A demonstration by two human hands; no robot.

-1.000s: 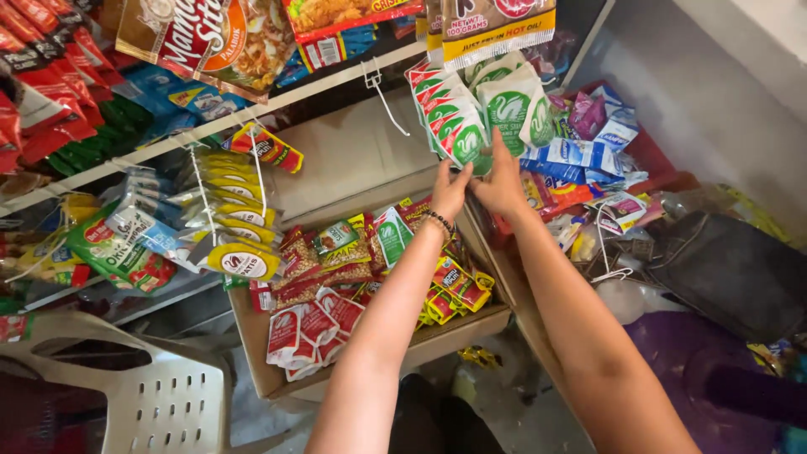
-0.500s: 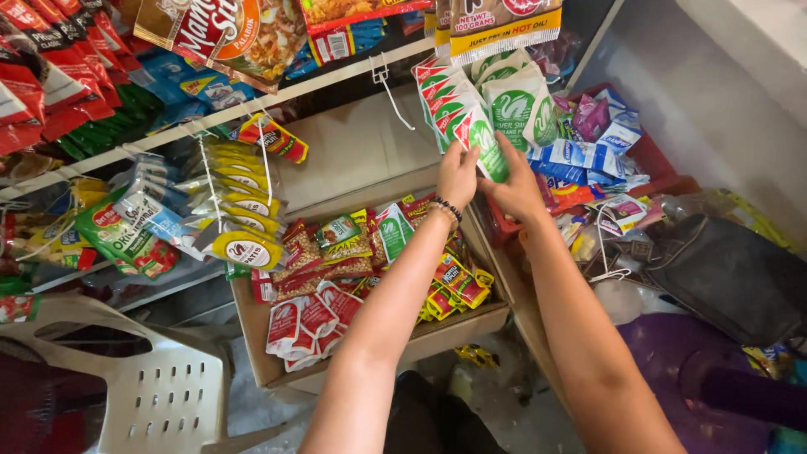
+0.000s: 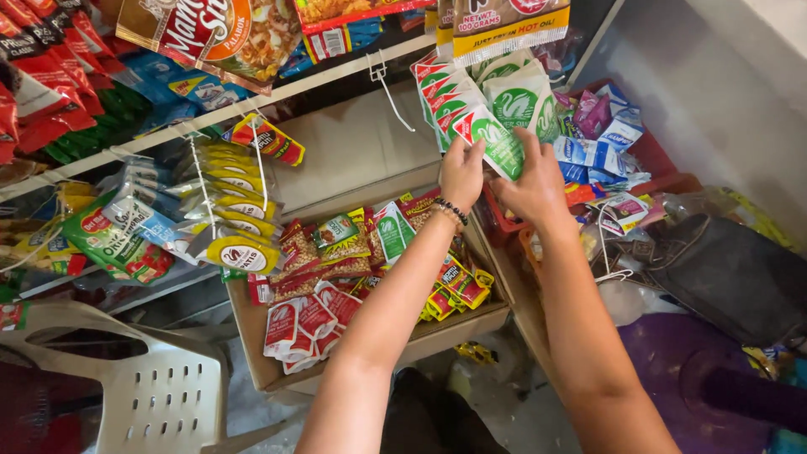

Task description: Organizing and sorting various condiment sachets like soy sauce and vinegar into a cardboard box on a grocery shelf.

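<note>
Shelving crowded with hanging snack and sachet strips fills the stall wall ahead of you, with a cardboard tray of packets below it. Your left hand [image 3: 461, 172] and right hand [image 3: 531, 187] are both raised to the strip of green-and-white sachets [image 3: 471, 109] that hangs from the shelf edge. Each hand pinches the lowest sachet [image 3: 498, 145], left fingers on its left edge, right fingers on its lower right corner.

Step in hand, as judged: separating or straightening the bottom sachet on the strip. Any next move calls for a firm two-sided pinch and a steady pull along the join, so the sachets above are not torn.

Just behind the strip, to the right of your right hand, sit blue and purple sachets [image 3: 598, 143] in a red basket [image 3: 664, 160]. Below your left wrist, which wears a beaded bracelet [image 3: 450, 210], lies the cardboard tray [image 3: 252, 336] of red, green and yellow packets. A white hook [image 3: 385, 80] hangs up and left of your left hand. Further left hang yellow packets [image 3: 227, 210]; a white plastic chair [image 3: 126, 387] stands lower left. The neighbouring strips crowd your working space.
</note>
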